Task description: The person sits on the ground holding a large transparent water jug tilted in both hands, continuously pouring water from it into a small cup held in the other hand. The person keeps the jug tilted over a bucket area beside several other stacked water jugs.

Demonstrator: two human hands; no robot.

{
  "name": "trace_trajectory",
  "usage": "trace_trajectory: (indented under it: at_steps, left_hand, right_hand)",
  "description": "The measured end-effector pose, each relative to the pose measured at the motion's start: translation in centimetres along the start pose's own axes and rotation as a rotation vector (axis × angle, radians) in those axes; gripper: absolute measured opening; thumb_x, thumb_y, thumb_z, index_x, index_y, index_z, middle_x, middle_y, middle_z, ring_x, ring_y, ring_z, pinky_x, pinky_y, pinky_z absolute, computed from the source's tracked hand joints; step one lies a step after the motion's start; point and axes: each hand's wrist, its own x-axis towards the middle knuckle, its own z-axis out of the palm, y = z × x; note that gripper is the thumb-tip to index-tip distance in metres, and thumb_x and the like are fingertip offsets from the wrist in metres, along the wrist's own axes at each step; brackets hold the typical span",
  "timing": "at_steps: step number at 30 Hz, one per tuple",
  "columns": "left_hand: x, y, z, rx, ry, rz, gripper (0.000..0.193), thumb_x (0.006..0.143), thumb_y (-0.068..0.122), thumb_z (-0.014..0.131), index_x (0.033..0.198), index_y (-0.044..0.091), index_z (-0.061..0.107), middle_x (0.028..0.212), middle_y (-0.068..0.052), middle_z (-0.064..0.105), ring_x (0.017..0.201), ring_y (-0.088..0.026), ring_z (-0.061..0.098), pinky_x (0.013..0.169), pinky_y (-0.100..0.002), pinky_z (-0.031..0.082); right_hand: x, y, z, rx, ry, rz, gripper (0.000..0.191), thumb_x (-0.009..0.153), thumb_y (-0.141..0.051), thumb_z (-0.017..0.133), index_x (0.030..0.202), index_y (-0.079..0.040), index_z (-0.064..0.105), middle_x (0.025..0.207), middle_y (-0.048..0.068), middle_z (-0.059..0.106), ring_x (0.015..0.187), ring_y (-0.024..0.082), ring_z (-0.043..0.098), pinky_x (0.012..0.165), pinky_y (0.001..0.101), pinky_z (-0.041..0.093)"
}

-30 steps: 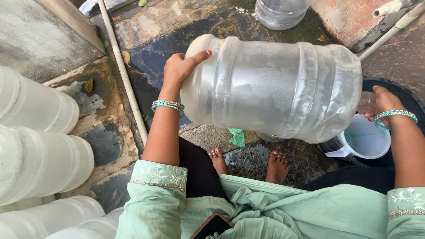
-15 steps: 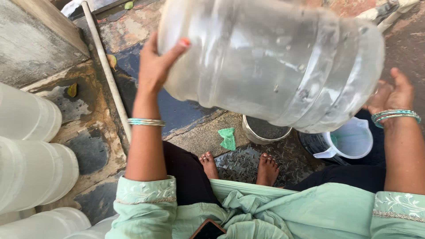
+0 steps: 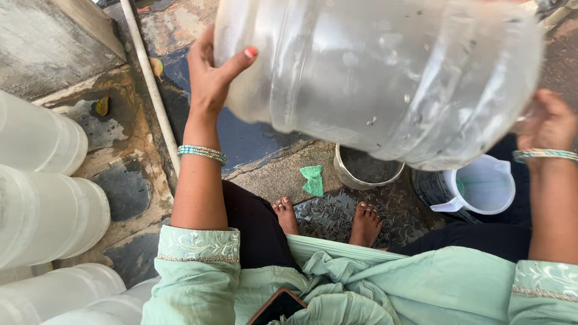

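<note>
Over wet stone paving point(image 3: 277, 174), both hands' spread fingers point(image 3: 238, 60) grip a clear jug point(image 3: 385, 78).

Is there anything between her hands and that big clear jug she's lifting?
Nothing visible. The left hand presses flat on one end of the big clear jug, and the right hand grips the other end directly, skin on plastic.

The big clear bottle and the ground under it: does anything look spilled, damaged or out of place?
The ground by the bare feet is wet. A green scrap lies loose there. The big clear bottle, held sideways by the left hand and right hand, shows no damage.
</note>
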Motion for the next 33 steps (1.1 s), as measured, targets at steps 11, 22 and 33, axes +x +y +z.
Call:
trace_trajectory:
  at_steps: [11, 22, 33]
  left_hand:
    - [0.5, -1.7, 2.1, 0.216, 0.089, -0.325, 0.087, 0.068, 0.061, 0.081, 0.122, -0.006, 0.067, 0.106, -0.018, 0.077, 0.089, -0.024, 0.08, 0.082, -0.035, 0.064]
    - [0.2, -2.1, 1.6, 0.363, 0.087, -0.36, 0.073, 0.067, 0.058, 0.083, 0.106, -0.004, 0.075, 0.089, -0.015, 0.079, 0.076, -0.021, 0.079, 0.074, -0.033, 0.063]
    - [0.5, -2.6, 1.4, 0.237, 0.061, -0.138, 0.066, 0.074, 0.048, 0.083, 0.115, -0.002, 0.072, 0.096, -0.016, 0.079, 0.079, -0.019, 0.08, 0.074, -0.032, 0.066]
  right_hand:
    - [-1.8, -2.1, 2.8, -0.211, 0.063, 0.417, 0.078, 0.107, -0.06, 0.043, 0.152, 0.004, 0.045, 0.144, 0.022, 0.06, 0.12, 0.036, 0.063, 0.085, 0.0462, 0.053]
    - [0.6, 0.8, -0.5, -0.391, 0.291, 0.33, 0.043, 0.113, -0.044, 0.047, 0.13, -0.005, 0.045, 0.125, 0.02, 0.064, 0.103, 0.037, 0.067, 0.072, 0.0516, 0.056]
    - [1.3, 0.7, 1.3, -0.262, 0.258, 0.336, 0.038, 0.108, -0.037, 0.047, 0.135, -0.01, 0.053, 0.137, 0.013, 0.066, 0.122, 0.031, 0.069, 0.086, 0.0513, 0.059]
